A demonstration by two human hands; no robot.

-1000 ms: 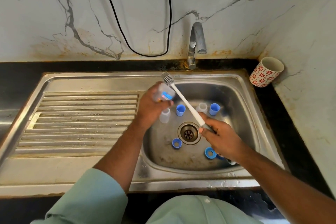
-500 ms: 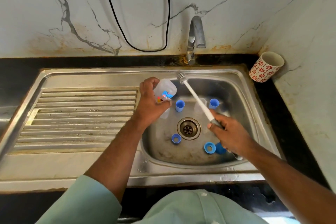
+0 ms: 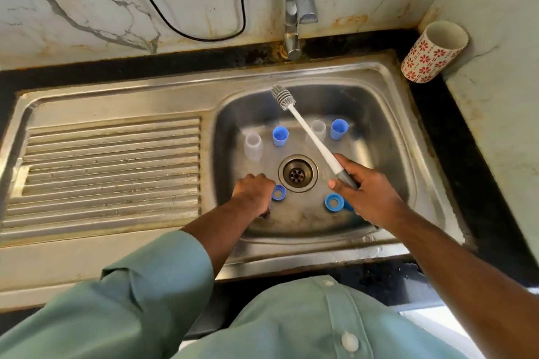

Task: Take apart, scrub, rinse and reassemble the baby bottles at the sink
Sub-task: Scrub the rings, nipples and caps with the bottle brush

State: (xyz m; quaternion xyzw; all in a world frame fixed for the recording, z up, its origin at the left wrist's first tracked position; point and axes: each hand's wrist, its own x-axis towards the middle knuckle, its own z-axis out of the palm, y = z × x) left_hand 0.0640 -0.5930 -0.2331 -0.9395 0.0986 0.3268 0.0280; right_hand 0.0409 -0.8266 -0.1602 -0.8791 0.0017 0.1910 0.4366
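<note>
The right hand (image 3: 368,193) has its grip wrapped around the grey handle of the bottle brush (image 3: 309,137), whose bristle head points toward 11 o'clock above the sink (image 3: 388,114). The left hand (image 3: 254,193) is low at the basin's 8 o'clock, fingers curled under; whether its grip holds anything I cannot tell. A blue ring (image 3: 278,192) lies just beside it, by the drain (image 3: 298,173). Clear bottles (image 3: 253,146) and blue caps (image 3: 280,136) stand upright at 11 to 1 o'clock; another blue ring (image 3: 333,202) lies at 5 o'clock. To scrub well, the left hand should probably lift one piece clear, steady it over the basin, and let the brush twist inside rather than jab, so neighbouring parts don't topple.
</note>
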